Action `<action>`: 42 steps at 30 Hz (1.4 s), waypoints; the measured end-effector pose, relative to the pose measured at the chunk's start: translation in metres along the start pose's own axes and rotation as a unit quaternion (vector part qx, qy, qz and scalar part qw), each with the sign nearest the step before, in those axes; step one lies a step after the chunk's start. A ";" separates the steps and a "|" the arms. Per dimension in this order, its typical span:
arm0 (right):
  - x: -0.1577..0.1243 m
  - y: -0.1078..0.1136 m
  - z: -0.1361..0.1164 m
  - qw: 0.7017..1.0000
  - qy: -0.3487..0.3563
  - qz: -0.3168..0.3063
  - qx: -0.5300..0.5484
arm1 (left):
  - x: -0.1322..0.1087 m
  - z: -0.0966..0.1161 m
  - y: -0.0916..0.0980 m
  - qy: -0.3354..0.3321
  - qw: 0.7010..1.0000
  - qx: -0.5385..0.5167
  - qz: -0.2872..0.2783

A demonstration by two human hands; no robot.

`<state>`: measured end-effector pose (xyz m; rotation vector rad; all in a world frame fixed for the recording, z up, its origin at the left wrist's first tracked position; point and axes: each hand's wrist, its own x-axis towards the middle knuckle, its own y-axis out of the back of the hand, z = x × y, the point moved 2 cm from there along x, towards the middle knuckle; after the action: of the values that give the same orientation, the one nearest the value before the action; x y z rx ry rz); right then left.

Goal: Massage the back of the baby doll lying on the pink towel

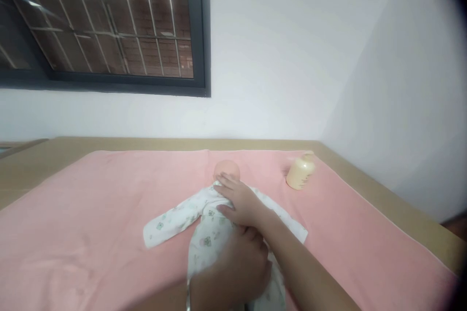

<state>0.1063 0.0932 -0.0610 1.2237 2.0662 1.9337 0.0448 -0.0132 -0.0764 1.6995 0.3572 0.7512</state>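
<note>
A: Left hand (239, 262), nearest the camera, thin bracelet (188, 296) at the wrist. Grip?

B: Fingers curled in over the middle of a white gown (207, 240). Blurred; whether cloth is caught inside, cannot tell

A: Right hand (242, 201)?

B: Fingers extended and slightly spread, thumb apart, laid over the doll's upper chest and neck, fingertips at the lower edge of the head. Nothing seen enclosed. Its wrist lies just beyond the curled left fingers; whether they touch, cannot tell

A: Doll (226, 167): location?

B: Near the middle of a pink cloth (91, 209), head toward the far edge, a strip of pink beyond it. Gown printed with small green motifs, both sleeves stretched outward

A: Room at the sides?

B: Left, a broad spread of pink from the sleeve cuff outward. Right, a narrower spread, with a pale yellow pump bottle (301, 175) beyond the sleeve, near the cloth's far right corner, well apart from the hands

A: Edges?

B: Tan tabletop (182, 145) borders the cloth at the far side and both flanks. White wall (273, 58) behind; dark-framed window (202, 34) with metal bars, upper left
</note>
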 end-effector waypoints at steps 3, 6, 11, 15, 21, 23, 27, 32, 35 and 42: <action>0.001 -0.001 -0.004 1.000 0.013 0.009 -0.001 | 0.000 0.000 -0.001 0.004 1.000 -0.006 -0.003; 0.001 -0.004 -0.006 0.999 0.029 -0.020 0.007 | 0.001 0.001 0.002 0.015 1.000 -0.022 -0.007; 0.001 -0.003 -0.005 0.999 0.015 0.032 -0.011 | 0.002 0.001 0.001 0.029 0.999 -0.029 -0.009; 0.001 -0.005 -0.005 0.999 0.030 -0.009 0.009 | 0.002 0.000 -0.001 0.005 0.999 -0.031 -0.026; 0.001 -0.003 -0.007 0.999 0.033 0.003 -0.005 | 0.003 0.000 0.008 0.034 0.998 -0.057 -0.007; 0.001 -0.002 -0.008 0.999 0.039 -0.032 -0.005 | 0.003 0.001 0.009 0.036 0.997 -0.072 -0.007; 0.001 0.004 -0.004 1.000 0.017 0.008 -0.013 | 0.002 0.002 0.005 0.026 0.999 -0.034 0.000; 0.002 0.007 -0.001 1.000 -0.021 -0.010 0.002 | 0.001 0.001 -0.012 0.030 0.999 -0.038 0.010; 0.002 0.008 -0.006 0.998 -0.014 -0.040 0.041 | 0.004 -0.001 -0.024 0.047 0.997 -0.057 0.025; 0.008 0.003 -0.007 0.998 -0.044 0.033 0.040 | 0.008 -0.008 -0.040 0.019 0.995 -0.083 0.052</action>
<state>0.0984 0.0922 -0.0533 1.3838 2.1051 1.8037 0.0518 0.0085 -0.1115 1.5590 0.2265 0.8664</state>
